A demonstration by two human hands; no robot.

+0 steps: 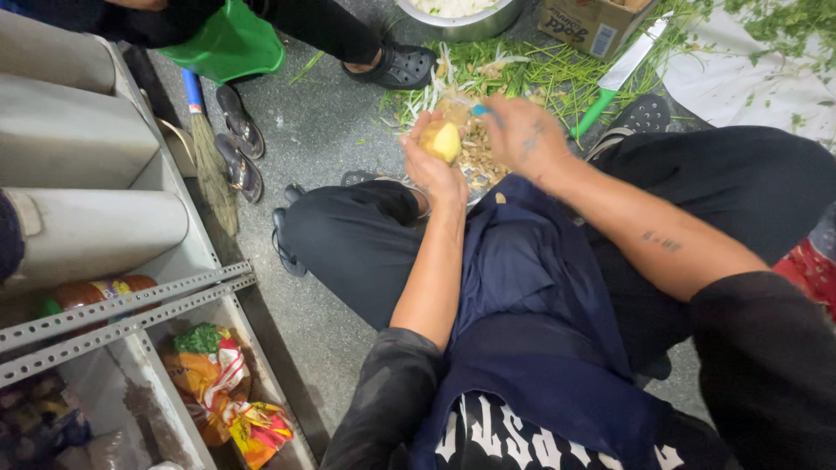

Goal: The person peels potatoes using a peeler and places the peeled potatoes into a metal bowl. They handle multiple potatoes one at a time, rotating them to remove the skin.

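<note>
peeling: my left hand point(433, 165) cups potato point(442, 140); right hand point(521, 132) grips peeler point(479, 110) just beside. next, rotate potato.

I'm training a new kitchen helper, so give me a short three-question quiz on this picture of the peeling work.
1. What does the left hand hold?
2. True or false: the green-handled knife is in the right hand.
3. The broom lies: A) beside the sandals, B) on the shelf.

Key: 1. A partly peeled yellow potato. 2. False; it lies on the floor among green scraps. 3. A.
</note>
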